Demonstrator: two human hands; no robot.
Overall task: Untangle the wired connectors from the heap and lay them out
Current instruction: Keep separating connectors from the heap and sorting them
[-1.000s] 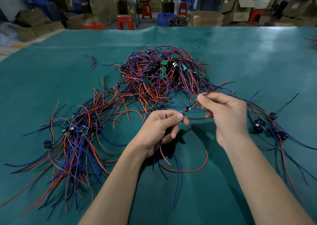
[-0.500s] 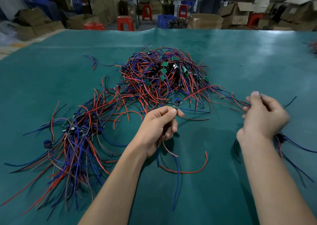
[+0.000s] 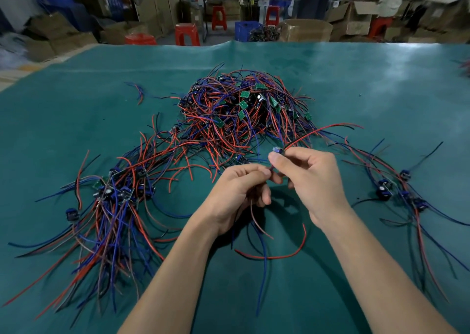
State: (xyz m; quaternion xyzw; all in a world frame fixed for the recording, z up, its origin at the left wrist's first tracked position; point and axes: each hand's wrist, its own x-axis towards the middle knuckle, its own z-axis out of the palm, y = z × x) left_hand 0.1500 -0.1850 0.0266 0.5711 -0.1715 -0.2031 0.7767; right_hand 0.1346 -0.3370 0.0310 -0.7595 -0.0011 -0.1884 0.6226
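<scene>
A tangled heap [image 3: 244,115] of red, blue and black wires with small green boards lies in the middle of the green table [image 3: 368,84]. My right hand [image 3: 310,178] pinches a small blue connector [image 3: 276,151], from which a red wire runs up and right. My left hand [image 3: 239,191] sits just below and left of it, its fingers curled round that connector's wires, which hang down onto the mat. A laid-out bundle [image 3: 112,206] spreads at the left. A smaller row of connectors [image 3: 391,188] lies at the right.
A short loose wire piece [image 3: 138,93] lies at the far left of the mat. Beyond the table's far edge stand red stools [image 3: 187,34], cardboard boxes [image 3: 305,29] and a blue crate [image 3: 245,29]. People work at benches in the background.
My right hand came back from the right-side row to the middle and took hold of the connector beside my left hand. My left hand stayed roughly where it was.
</scene>
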